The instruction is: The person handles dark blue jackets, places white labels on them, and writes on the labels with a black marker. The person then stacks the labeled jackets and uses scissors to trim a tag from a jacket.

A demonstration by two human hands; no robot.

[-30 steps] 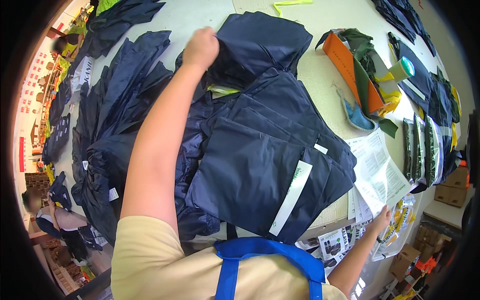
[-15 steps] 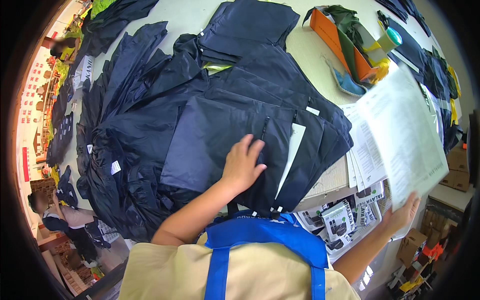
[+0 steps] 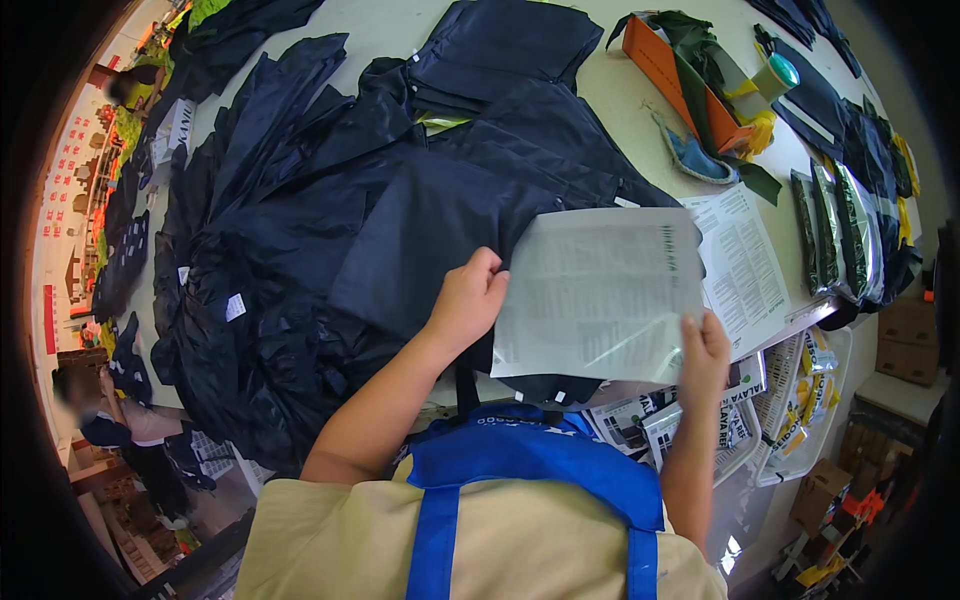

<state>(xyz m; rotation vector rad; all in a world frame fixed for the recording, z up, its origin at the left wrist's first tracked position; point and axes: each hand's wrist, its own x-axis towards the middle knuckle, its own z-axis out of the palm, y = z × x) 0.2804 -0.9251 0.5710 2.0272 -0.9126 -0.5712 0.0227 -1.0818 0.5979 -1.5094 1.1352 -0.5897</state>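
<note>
My left hand [image 3: 468,298] is closed on the edge of a folded dark navy garment [image 3: 405,240], the top one of a fanned stack, and its cloth is raised at the fingers. In my right hand [image 3: 703,350] is a thin whitish printed sheet [image 3: 600,290], pinched at its lower right side. This sheet has a glossy streak, is held over the right part of the stack and hides the cloth below. Its left edge comes close to my left fingers. Printed papers [image 3: 742,265] lie to the right of the stack.
An orange box [image 3: 668,75] with green cloth stands at the far right, near a tape roll [image 3: 778,76]. Plastic-wrapped packs [image 3: 835,235] lie right of the papers. Below them is a white bin [image 3: 840,400] of small packets. Loose dark garments [image 3: 260,290] cover the left.
The right hand has brought the sheet leftward from above the papers to over the stack. My left hand, earlier spread on the top garment, has closed on its edge and lifted the cloth.
</note>
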